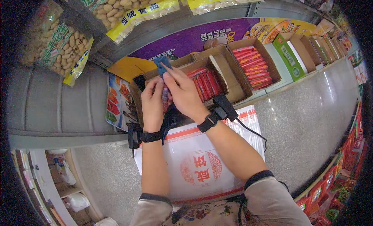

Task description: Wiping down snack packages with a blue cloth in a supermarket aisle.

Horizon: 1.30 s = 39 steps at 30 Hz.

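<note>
A crumpled blue cloth point(162, 65) is held up over the cardboard boxes at the shelf's front. My right hand point(185, 93) grips it between thumb and fingers from the right. At its lower end, the fingertips of my left hand point(153, 99) pinch together on it. Just below, between both hands, shows a small wrapped packet point(165, 94) with a printed label; whether a hand touches it is hidden. To the right of my hands, an open cardboard box point(222, 80) holds red wrapped sticks point(207, 83). Both wrists wear black straps with small devices.
In front of my body lies a white package with red print point(201, 150). Further right stand another box of red sticks point(253, 67), a green-fronted carton point(288, 58) and several more boxes. Peanut bags point(68, 48) hang at upper left, by a grey shelf point(58, 103). A cable point(256, 132) trails from my right wrist.
</note>
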### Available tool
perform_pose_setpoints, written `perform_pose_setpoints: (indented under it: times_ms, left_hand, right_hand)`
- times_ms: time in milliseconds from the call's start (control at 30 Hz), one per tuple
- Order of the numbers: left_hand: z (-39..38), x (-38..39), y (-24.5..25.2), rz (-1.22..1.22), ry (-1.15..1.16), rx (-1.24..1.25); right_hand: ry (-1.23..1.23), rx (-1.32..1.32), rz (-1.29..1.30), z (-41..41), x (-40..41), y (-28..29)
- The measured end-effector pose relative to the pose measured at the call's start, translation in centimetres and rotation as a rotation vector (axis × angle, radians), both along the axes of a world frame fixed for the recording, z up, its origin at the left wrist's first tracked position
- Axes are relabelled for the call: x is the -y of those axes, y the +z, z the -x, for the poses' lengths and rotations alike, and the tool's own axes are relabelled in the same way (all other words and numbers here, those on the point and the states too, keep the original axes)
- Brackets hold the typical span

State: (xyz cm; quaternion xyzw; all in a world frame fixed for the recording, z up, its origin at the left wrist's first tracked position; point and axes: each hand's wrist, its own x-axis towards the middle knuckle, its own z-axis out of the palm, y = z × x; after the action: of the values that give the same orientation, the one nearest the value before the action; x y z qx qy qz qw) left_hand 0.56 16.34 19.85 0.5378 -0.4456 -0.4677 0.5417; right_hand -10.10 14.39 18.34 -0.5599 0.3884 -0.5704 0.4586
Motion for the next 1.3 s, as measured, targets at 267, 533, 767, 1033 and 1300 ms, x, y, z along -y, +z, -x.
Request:
perform_pose_setpoints:
  times_ms: [267, 533, 767, 1033, 1300]
  left_hand:
    - [-0.6, 0.0, -0.6, 0.077, -0.015, 0.233]
    - [-0.6, 0.5, -1.8, 0.148, -0.017, 0.228]
    - [-1.7, 0.6, -1.7, 0.146, 0.222, -0.153]
    - [-0.4, 0.1, -0.3, 0.119, 0.006, 0.125]
    - [-1.2, 0.9, -0.1, 0.154, 0.264, -0.090]
  right_hand:
    - [-0.054, -0.355, 0.150, -0.5, -1.1, 0.5]
    - [-0.071, -0.247, 0.147, -0.3, -0.2, -0.5]
    - [0.186, -0.239, 0.091, -0.7, -1.7, 0.9]
    - [-0.026, -0.125, 0.083, -0.8, -0.3, -0.3]
    - [0.189, 0.067, -0.012, -0.5, -0.5, -0.1]
